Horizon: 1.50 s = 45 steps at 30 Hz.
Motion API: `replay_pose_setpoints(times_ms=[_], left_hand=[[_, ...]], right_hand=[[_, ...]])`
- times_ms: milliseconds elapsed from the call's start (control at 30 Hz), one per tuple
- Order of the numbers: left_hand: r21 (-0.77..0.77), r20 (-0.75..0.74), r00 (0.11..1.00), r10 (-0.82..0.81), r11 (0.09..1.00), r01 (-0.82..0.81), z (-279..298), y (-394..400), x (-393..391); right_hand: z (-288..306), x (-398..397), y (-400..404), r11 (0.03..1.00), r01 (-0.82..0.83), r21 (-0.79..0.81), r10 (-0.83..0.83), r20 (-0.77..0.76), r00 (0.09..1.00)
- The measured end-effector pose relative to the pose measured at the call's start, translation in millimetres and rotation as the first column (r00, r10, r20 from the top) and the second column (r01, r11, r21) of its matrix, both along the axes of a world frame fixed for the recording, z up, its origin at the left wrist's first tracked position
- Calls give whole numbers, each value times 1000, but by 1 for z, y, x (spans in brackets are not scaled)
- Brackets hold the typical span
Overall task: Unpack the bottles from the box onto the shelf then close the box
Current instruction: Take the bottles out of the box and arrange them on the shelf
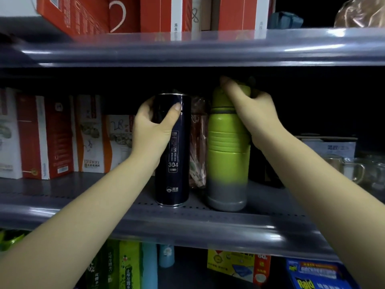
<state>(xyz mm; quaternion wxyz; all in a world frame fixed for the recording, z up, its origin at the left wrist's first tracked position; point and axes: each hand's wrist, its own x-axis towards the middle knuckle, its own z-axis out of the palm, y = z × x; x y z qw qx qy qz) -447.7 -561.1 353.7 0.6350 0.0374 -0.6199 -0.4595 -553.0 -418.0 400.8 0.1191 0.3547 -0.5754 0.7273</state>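
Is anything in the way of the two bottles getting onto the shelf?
Nothing visible is. The dark blue bottle and the green bottle already stand upright on the grey shelf, side by side. The left hand grips the blue one, the right hand the green one's top.

Behind the tall lime-green and grey flask (228,155), a brown crinkled packet (198,142) is half hidden; the flask's cap disappears under the right hand (250,109).

We are in a shop. Grey metal shelves (208,222) with clear price-strip edges carry rows of boxed goods (48,134), glass mugs (354,170) and Raid insecticide packs (316,276).
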Motion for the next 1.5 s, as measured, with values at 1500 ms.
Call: replay_pose_setpoints(times_ms=[1500], left_hand=[[294, 854, 326, 406, 141, -945, -522, 168, 472]], right_hand=[[-491, 434, -52, -233, -916, 327, 857, 514, -34]])
